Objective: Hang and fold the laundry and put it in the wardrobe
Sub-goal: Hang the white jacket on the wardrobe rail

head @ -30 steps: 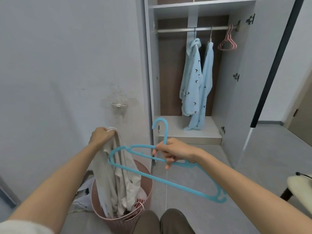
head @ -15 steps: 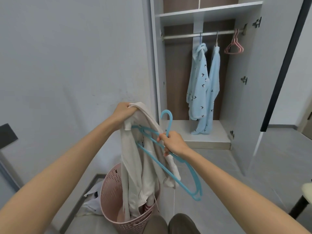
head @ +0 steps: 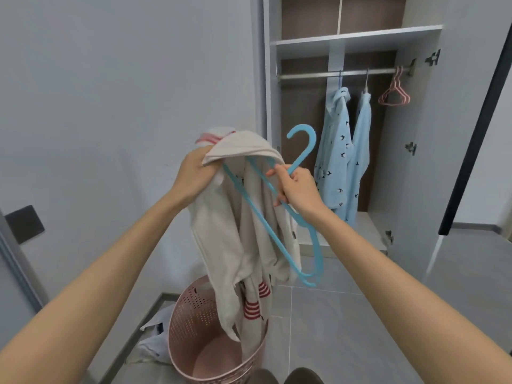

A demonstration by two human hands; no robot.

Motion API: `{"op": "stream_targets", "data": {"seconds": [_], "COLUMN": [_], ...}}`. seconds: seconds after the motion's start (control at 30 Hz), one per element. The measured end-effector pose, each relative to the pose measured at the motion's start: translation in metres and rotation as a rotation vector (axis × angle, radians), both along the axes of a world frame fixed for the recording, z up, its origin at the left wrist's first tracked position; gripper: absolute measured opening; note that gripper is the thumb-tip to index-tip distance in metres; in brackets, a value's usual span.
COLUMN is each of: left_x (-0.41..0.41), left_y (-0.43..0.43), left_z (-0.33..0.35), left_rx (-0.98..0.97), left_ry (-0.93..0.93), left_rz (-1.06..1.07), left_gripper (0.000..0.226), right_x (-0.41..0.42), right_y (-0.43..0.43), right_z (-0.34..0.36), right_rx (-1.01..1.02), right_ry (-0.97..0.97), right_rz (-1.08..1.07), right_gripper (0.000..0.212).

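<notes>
My left hand (head: pixel 194 173) grips the top edge of a cream garment (head: pixel 230 234) with red stripes, held up in front of me. The garment hangs down into the pink laundry basket (head: pixel 182 322). My right hand (head: pixel 297 189) holds a blue plastic hanger (head: pixel 304 151) by its neck; one end of the hanger is pushed up inside the garment, the other points down to the right. The open wardrobe (head: pixel 357 40) stands behind, its rail (head: pixel 307 76) carrying two light blue garments (head: pixel 342 151).
Pink empty hangers (head: pixel 393 92) hang at the rail's right end. The wardrobe door (head: pixel 432 162) stands open to the right. White cloth (head: pixel 155 342) lies on the floor left of the basket. A grey wall fills the left; grey tiled floor lies ahead.
Both hands have risen, lifting the cream garment almost clear of the basket. The hanger has tilted steeper and its left end has gone further into the garment.
</notes>
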State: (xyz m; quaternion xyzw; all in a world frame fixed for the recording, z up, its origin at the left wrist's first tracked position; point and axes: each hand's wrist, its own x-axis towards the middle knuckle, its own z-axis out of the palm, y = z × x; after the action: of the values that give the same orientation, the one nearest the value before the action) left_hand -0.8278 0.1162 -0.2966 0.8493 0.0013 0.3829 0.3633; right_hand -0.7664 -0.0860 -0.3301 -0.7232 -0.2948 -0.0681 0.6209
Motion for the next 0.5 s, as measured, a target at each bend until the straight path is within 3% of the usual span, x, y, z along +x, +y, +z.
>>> {"op": "stream_targets", "data": {"seconds": [0.13, 0.23, 0.3, 0.4, 0.5], "left_x": [-0.012, -0.017, -0.02, -0.022, -0.019], "left_y": [-0.007, -0.009, -0.007, 0.01, 0.031], "left_z": [-0.023, -0.064, -0.086, -0.103, -0.105], "left_rx": [-0.073, -0.167, -0.192, 0.06, 0.285], "left_ry": [0.133, 0.203, 0.214, 0.309, 0.519], "left_rz": [-0.159, -0.198, -0.226, -0.19, -0.18], "left_gripper": [0.014, 0.021, 0.012, 0.017, 0.059], "right_x": [-0.003, -0.01, -0.01, -0.012, -0.016], "right_y": [-0.003, 0.001, 0.001, -0.001, 0.001], "right_z": [-0.014, -0.04, -0.047, -0.044, -0.038], "right_rx": [-0.317, -0.296, -0.198, -0.08, -0.043], "right_ry": [-0.073, 0.045, 0.141, 0.159, 0.122], "right_rz": [-0.076, -0.078, -0.036, 0.076, 0.163], "right_gripper": [0.03, 0.03, 0.028, 0.027, 0.03]}}
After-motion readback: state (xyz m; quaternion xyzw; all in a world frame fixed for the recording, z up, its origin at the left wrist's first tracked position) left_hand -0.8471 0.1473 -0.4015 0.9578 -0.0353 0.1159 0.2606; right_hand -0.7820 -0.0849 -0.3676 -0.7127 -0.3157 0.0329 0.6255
